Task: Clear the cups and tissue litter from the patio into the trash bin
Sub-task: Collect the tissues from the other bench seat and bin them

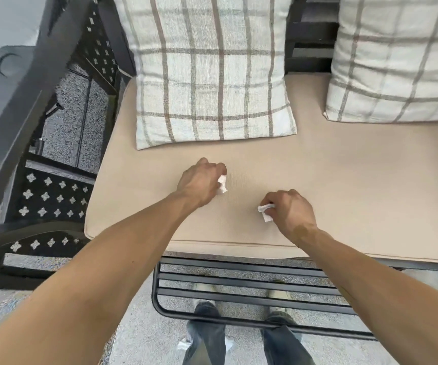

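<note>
Here both hands, left (202, 180) and right (291, 212), clutch tissue wads (222, 184) above the seat cushion's (357, 185) front edge.

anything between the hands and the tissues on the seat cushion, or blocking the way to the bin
Nothing is between them: the left hand already pinches one tissue and the right hand another tissue, above the seat cushion. The trash bin is not in view, so that path cannot be judged.

crumpled paper tissue (222, 184), matt woven cloth cushion (344, 185), black metal bench frame (239, 293)
</note>
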{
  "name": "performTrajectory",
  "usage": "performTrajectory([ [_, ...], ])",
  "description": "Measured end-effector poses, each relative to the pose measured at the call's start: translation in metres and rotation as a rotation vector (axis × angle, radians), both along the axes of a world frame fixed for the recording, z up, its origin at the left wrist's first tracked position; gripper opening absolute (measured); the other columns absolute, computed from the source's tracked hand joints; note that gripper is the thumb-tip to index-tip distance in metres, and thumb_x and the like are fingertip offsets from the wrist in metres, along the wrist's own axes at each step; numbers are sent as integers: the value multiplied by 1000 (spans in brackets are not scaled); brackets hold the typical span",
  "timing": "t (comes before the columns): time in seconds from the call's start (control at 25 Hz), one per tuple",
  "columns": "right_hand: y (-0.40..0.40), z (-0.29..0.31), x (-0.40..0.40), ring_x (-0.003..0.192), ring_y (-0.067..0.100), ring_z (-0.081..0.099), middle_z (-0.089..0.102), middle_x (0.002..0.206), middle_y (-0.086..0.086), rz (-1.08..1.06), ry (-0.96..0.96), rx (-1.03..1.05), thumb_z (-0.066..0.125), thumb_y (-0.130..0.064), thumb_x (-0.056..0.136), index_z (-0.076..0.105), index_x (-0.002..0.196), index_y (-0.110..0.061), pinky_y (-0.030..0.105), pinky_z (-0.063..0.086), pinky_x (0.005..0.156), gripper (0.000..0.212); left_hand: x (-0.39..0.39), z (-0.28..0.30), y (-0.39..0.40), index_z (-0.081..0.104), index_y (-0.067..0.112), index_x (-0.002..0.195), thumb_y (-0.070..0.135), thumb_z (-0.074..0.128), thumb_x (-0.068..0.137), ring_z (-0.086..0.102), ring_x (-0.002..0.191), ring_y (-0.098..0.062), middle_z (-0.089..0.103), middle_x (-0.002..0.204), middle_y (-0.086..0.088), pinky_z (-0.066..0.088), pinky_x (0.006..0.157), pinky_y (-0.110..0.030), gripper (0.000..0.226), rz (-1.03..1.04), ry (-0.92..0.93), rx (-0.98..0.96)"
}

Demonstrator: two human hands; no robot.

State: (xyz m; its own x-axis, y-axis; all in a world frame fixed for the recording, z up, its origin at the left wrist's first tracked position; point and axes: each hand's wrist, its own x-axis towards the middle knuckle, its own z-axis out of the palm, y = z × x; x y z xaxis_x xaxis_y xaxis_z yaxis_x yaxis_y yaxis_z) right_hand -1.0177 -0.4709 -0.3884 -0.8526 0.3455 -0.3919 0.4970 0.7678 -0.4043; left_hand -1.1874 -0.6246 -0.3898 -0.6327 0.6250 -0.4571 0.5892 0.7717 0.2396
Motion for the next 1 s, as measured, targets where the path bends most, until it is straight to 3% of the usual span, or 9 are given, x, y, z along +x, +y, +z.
performTrajectory([
  [0.2, 24, 91, 13, 79, 21, 62, 61, 91, -6, -10, 204, -37, 62, -18, 87, 71, 91, -26, 31, 43, 66, 12, 24, 78, -11, 63, 25, 111, 20, 55, 96, 50, 110, -21, 63, 107, 0, 46, 82, -35, 17, 11, -2, 131],
  [0.36, 45, 191, 31, 81, 16, 61, 59, 96, -11, -39, 345, 55, 62, -25, 87, 68, 96, -31, 28, 42, 65, 12, 47, 171, -1, 65, 25, 105, 21, 56, 94, 51, 107, -21, 63, 105, 2, 43, 90, -37, 15, 31, 76, 316],
  [0.56, 61, 296, 41, 83, 18, 61, 60, 100, -9, -49, 474, 192, 59, -32, 91, 66, 101, -34, 28, 41, 65, 13, 56, 282, 15, 64, 30, 102, 27, 56, 94, 51, 102, -17, 61, 101, 7, 40, 87, -35, 12, -8, 140, 489],
  [0.76, 53, 370, 57, 80, 17, 62, 62, 95, -11, -150, 631, 293, 64, -30, 87, 65, 98, -35, 34, 48, 66, 11, 61, 369, 23, 65, 27, 100, 19, 58, 92, 57, 97, -14, 59, 105, 11, 41, 90, -40, 14, -89, 194, 714],
  [1.0, 36, 415, 114, 80, 19, 64, 67, 94, -7, -339, 768, 438, 69, -11, 80, 71, 96, -24, 34, 52, 66, 21, 95, 422, 49, 67, 23, 96, 14, 63, 88, 60, 95, -14, 62, 101, 11, 41, 93, -43, 13, -274, 185, 876],
])
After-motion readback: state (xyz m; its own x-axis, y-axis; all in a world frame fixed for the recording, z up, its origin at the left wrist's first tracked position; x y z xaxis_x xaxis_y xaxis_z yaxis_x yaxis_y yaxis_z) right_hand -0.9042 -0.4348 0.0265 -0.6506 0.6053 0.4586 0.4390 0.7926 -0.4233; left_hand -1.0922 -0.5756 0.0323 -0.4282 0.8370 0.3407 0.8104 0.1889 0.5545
